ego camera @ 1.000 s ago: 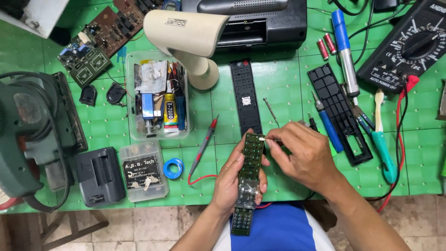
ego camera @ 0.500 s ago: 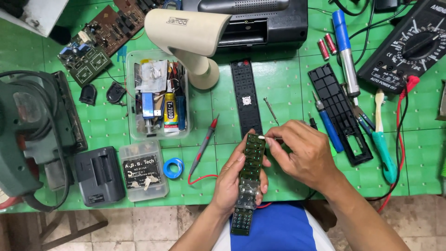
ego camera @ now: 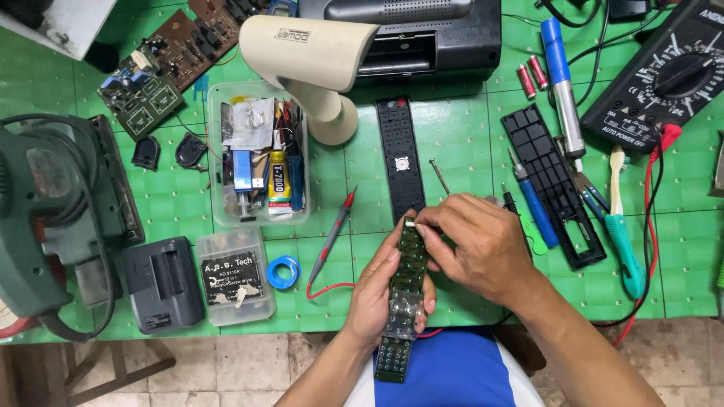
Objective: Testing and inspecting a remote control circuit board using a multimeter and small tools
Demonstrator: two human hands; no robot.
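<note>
Circuit board unmoved since before — left hand grips it, right hand pinches its top.

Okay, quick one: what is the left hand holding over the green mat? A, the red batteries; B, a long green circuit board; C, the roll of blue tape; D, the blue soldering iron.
B: the left hand grips the long green circuit board from below, while the right hand pinches its top end.

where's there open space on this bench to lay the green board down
Bare mat lies right of the teal toothbrush, and a smaller patch between the black remote and the black cover. The left side, around the parts box, is crowded.
</note>
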